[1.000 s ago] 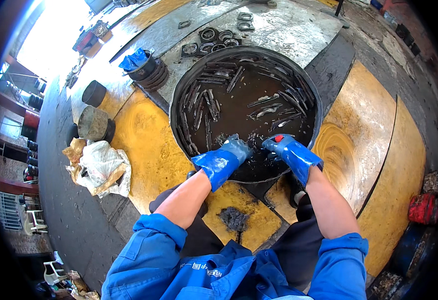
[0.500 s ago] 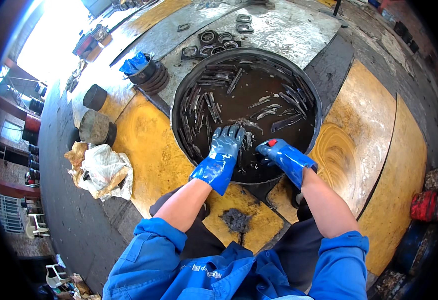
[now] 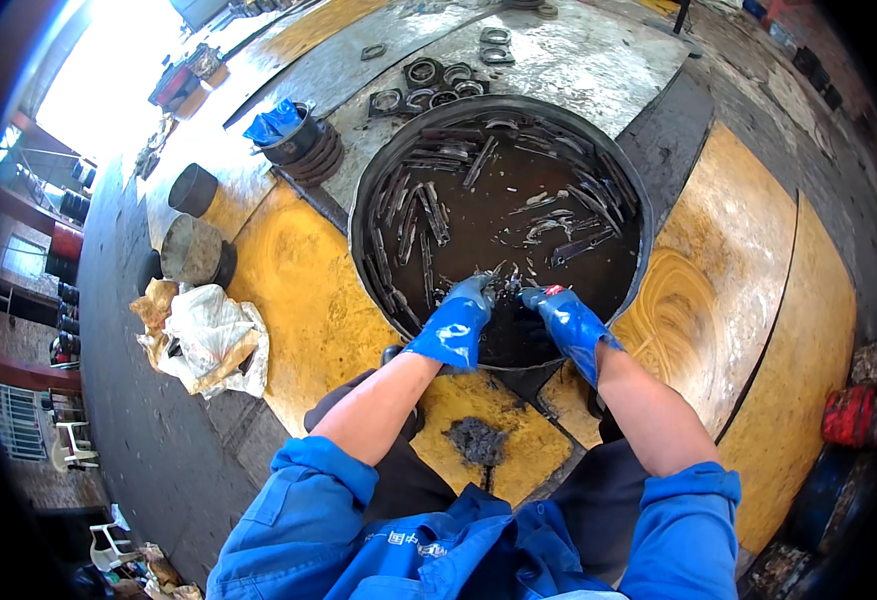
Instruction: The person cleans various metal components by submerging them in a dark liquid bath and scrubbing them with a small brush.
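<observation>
A large round tub (image 3: 361, 285) of brown, murky liquid stands before me. Many dark, narrow, bar-like pieces (image 3: 435, 212) lie in it, mostly along its walls. My left hand (image 3: 464, 305), in a blue rubber glove, is over the near part of the tub. Its fingers are bent down at the liquid, beside wet, shiny bits (image 3: 504, 280); what they grip is hidden. Close on its right, my right hand (image 3: 562, 312), gloved alike, is closed around a small red object (image 3: 555, 290), of which only a bit shows. The fingertips of both hands nearly meet.
Beyond the tub lie several dark ring-shaped parts (image 3: 424, 73). To the left stand a bucket with blue plastic (image 3: 277, 122) on stacked rings, open cans (image 3: 192, 250), and a crumpled white bag (image 3: 209, 335). A dark fibrous clump (image 3: 477, 440) lies between my feet on yellow floor plates (image 3: 304, 290).
My left hand has gone from lying with fingers extended to bent down, and has shifted slightly toward me and right. The right hand has turned and moved slightly, still with the red object.
</observation>
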The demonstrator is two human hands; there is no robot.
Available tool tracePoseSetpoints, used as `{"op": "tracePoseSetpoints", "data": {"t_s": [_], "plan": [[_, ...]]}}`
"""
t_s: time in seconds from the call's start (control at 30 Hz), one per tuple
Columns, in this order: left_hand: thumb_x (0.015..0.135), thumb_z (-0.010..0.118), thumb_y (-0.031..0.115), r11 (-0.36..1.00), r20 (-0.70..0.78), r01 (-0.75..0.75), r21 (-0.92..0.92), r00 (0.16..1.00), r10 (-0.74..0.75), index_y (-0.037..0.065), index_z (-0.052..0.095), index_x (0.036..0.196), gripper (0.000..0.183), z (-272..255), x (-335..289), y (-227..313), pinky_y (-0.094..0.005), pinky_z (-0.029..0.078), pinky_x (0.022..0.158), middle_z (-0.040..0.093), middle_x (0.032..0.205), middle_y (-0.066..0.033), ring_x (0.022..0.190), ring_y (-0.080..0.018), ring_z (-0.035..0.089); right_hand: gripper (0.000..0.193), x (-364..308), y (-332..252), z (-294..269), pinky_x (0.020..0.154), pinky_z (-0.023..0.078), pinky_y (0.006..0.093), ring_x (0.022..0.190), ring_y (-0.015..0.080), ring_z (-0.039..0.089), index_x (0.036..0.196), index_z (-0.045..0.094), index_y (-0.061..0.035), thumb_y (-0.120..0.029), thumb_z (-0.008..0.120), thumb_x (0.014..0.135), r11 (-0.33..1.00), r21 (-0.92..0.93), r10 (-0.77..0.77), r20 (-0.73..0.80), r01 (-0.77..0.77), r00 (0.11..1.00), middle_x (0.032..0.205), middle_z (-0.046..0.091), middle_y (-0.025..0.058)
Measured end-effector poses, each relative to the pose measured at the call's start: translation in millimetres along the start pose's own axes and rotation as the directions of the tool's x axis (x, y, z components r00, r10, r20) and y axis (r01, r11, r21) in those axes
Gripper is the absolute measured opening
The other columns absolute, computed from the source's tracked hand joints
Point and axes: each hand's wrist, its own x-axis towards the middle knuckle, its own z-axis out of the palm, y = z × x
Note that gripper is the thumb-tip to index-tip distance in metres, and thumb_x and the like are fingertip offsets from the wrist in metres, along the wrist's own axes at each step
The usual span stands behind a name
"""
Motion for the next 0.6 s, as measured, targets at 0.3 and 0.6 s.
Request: {"op": "tracePoseSetpoints", "data": {"t_s": [0.3,0.6], "plan": [[0.096,0.07,0.03,0.995,-0.04,-0.086,-0.054,0.996,0.084,-0.001,0.065,0.129,0.046,7.1,1.1,-11.8,-0.0367,0.052,0.096,0.072,0.117,-0.0208,0.105,-0.0296,0.07,0.026,23.9,15.6,-4.9,0.077,0.057,0.0334,0.09,0.0188,0.071,0.116,0.072,-0.0086,-0.025,0.057,0.103,0.979,-0.086,-0.187,-0.048,0.183,0.981,0.104,0.074,0.0082],[0.105,0.059,0.037,0.897,0.065,0.166,-0.409,0.986,-0.152,0.002,0.06,0.138,0.048,-12.4,7.4,-28.4,-0.0393,0.05,0.102,0.069,0.13,-0.0204,0.118,-0.034,0.066,0.028,59.4,20.4,-5.7,0.076,0.058,0.0332,0.089,0.0195,0.073,0.122,0.07,-0.0083,-0.025,0.059,0.103,0.955,0.296,0.001,-0.01,0.002,1.0,0.105,0.076,0.0082]]}}
